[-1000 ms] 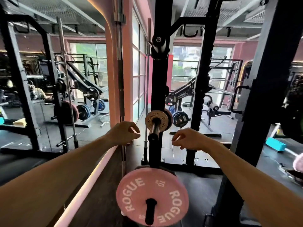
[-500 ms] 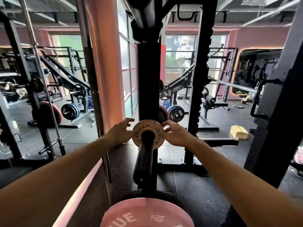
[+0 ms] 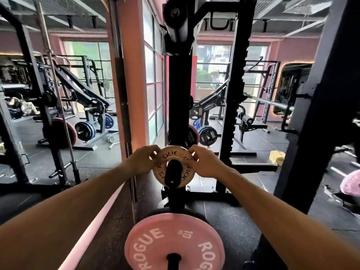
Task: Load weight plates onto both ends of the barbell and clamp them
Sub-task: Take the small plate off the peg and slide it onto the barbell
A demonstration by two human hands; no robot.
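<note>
A small tan ROGUE weight plate (image 3: pixel 165 155) sits on a black storage peg (image 3: pixel 173 168) of the rack upright, straight ahead. My left hand (image 3: pixel 143 161) grips its left rim and my right hand (image 3: pixel 204 163) grips its right rim. Below it a larger pink ROGUE 10 plate (image 3: pixel 155 240) hangs on a lower peg (image 3: pixel 174 259). A barbell (image 3: pixel 270 101) rests across the rack at the right, mostly hidden by the black post.
The black rack upright (image 3: pixel 179 94) stands directly ahead, with a second notched post (image 3: pixel 233 94) to its right and a thick post (image 3: pixel 319 114) nearer me. A pink pillar (image 3: pixel 132 75) and mirror are left. Another pink plate (image 3: pixel 350 184) shows at the right edge.
Both hands went from hovering beside the small plate to gripping its rim. The plate now sits nearer the peg's outer end, toward me.
</note>
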